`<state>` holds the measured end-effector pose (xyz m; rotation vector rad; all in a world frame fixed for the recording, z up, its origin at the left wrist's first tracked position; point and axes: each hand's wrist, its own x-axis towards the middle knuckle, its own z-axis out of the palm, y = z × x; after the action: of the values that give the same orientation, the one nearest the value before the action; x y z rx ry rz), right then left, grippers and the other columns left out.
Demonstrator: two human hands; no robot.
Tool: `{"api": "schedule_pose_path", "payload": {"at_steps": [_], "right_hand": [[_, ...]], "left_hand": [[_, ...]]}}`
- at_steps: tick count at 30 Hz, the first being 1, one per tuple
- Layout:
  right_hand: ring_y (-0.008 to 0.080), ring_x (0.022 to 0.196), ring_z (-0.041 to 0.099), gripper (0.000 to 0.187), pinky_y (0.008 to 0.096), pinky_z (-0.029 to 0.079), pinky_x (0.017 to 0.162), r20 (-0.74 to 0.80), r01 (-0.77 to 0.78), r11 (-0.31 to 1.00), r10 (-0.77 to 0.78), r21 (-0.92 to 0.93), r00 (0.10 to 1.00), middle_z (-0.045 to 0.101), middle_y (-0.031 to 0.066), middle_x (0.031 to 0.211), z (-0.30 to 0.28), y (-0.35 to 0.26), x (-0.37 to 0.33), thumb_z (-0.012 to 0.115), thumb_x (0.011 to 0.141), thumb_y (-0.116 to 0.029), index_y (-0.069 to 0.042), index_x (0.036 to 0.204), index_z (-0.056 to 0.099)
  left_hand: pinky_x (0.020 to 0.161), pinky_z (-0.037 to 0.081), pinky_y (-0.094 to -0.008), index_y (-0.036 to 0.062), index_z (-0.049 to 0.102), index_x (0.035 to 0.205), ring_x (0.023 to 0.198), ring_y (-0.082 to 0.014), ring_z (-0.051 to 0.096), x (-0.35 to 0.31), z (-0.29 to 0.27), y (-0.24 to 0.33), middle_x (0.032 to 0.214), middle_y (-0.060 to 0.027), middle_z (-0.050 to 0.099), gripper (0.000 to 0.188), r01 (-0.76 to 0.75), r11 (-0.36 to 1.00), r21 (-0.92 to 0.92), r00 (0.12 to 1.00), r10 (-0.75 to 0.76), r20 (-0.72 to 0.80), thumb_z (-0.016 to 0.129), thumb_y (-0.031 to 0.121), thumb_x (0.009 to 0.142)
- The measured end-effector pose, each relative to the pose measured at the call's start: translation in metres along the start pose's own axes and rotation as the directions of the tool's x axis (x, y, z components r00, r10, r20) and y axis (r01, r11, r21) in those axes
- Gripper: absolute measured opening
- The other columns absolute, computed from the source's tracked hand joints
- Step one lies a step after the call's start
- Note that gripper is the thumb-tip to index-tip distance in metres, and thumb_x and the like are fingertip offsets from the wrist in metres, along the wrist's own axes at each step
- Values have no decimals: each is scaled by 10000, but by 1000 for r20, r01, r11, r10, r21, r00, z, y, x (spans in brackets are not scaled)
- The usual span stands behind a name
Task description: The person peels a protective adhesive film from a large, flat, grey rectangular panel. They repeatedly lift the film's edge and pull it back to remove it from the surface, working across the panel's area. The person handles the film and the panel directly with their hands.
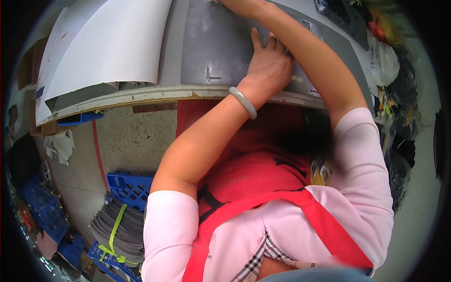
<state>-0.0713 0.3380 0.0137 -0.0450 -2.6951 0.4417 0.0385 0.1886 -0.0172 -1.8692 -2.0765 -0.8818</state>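
A dark grey flat sheet (206, 44) with whitish smudges lies on the table, with an L-shaped mark or cut-out near its front edge. My left hand (271, 66), wearing a pale bangle (243, 102) at the wrist, rests on this sheet with its fingers spread. My right forearm (312, 51) crosses over beyond the left hand. At the top edge of the picture my right hand (242, 6) reaches over the sheet's far part; its fingers are mostly cut off from view, so what it touches or holds cannot be made out.
Large white sheets (112, 42), curled at the near edge, lie on the table's left. The worn table edge (164, 91) runs before me. Plastic bags (384, 61) crowd the right. Below left stand blue crates (127, 181) and a bundle of grey sheets (120, 228) tied with yellow-green strap.
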Motion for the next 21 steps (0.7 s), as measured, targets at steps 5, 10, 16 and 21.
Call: {"api": "schedule_pose_path", "payload": {"at_steps": [5,10,16,21], "right_hand": [[399,805,703,195,455,553,735,87,-188,971,202,-148,975,709,236,851,-9,-5,6,630,899,-175,0,882,713],[240,669,717,157,387,570,628,94,-462,860,453,218,887,721,163,756,-13,-13,1,671,855,-136,12,878,718],[182,575,674,169,345,570,548,123,-608,764,597,216,793,710,120,704,-10,-18,3,677,832,-142,17,871,719],[149,573,658,145,295,560,521,254,-640,661,591,392,766,705,100,718,-7,-24,1,694,869,-123,21,868,699]], "left_hand": [[1045,307,-794,58,644,1271,1307,-377,488,1,-1,0,1319,-181,567,345,-10,1000,0,999,10,-34,563,233,985],[1059,295,-790,49,657,1261,1331,-381,477,0,-1,0,1333,-192,570,346,3,1000,-19,999,-3,-35,558,232,985],[1059,293,-791,20,659,1233,1306,-373,498,2,-3,3,1292,-194,603,341,11,1000,-14,1000,-11,-3,559,223,978],[1037,313,-795,18,664,1220,1272,-369,522,0,0,-2,1294,-184,614,334,2,1000,1,1000,-2,-14,575,194,950]]}}
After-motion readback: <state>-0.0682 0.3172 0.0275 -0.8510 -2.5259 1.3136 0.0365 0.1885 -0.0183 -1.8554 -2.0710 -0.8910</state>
